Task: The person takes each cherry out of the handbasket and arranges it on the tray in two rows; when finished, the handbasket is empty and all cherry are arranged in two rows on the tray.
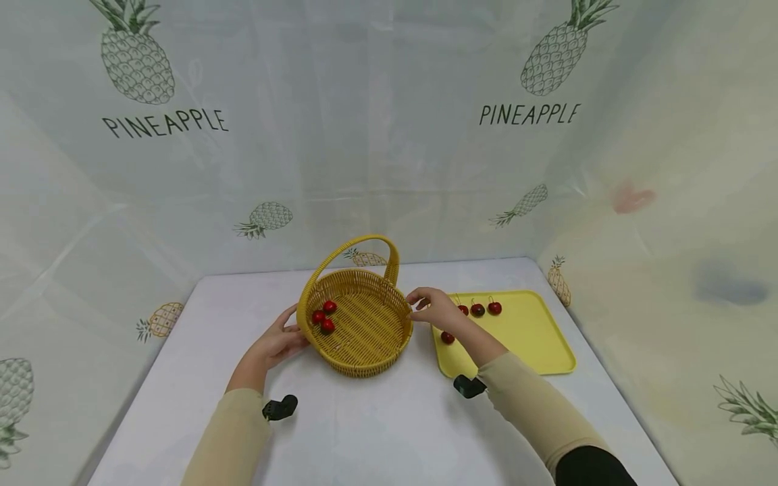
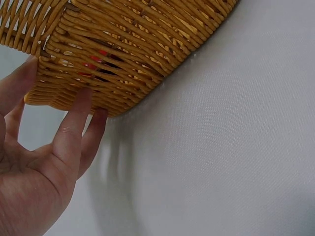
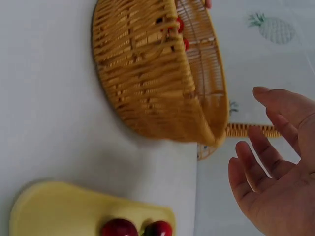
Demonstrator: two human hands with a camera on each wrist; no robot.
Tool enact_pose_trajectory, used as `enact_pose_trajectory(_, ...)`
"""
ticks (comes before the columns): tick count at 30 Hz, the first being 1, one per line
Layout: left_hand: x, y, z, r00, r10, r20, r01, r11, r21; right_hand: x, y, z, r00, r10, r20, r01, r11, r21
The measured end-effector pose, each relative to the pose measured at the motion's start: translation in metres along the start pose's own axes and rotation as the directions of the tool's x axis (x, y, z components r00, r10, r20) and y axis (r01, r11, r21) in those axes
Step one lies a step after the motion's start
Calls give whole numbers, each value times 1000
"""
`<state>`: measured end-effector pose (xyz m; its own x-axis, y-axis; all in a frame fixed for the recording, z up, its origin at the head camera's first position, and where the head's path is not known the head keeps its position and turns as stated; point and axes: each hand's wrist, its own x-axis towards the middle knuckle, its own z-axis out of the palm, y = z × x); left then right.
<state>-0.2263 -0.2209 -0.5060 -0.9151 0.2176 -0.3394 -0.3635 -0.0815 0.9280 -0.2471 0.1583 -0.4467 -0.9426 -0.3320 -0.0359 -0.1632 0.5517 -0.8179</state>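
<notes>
White worktop [image 1: 340, 432] bears the basket [image 1: 362, 370]; left grip [image 1: 281, 344], spread, touches it, perhaps for steadiness; right grip [image 1: 435, 308], loosely spread, hovers alongside.

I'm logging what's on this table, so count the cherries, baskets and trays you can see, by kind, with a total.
Cherries: 7 visible (3 in the basket, 4 on the tray; the right forearm may hide more)
Basket: 1
Tray: 1
Total: 9
</notes>
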Motion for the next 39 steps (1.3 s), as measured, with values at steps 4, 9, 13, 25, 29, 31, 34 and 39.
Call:
enact_pose_trajectory(4,0,0,0,1000,1,11,-1,1000,-9,7,-10,11,999,-34,38,33,999,16)
enact_pose_trajectory(9,1,0,-1,1000,3,8,-3,1000,-3,18,-18,22,996,-42,83,41,999,21)
enact_pose_trajectory(13,1,0,0,1000,7,10,-7,1000,0,26,-23,30,992,-51,113,50,999,13)
enact_pose_trajectory(25,1,-1,0,1000,9,0,-9,1000,4,43,-41,54,978,-57,202,61,998,-13)
enact_pose_trajectory(29,0,-1,0,1000,11,7,-11,1000,0,50,-47,61,974,-29,226,39,999,-37)
enact_pose_trajectory(31,0,0,-1,1000,10,7,-10,1000,1,54,-50,64,970,-30,243,43,998,-49)
enact_pose_trajectory(34,0,0,-1,1000,4,1,-4,1000,2,59,-54,68,962,-44,268,61,997,-56)
enact_pose_trajectory(39,0,1,-2,1000,-5,4,5,1000,-2,66,-62,76,950,-58,306,84,994,-75)
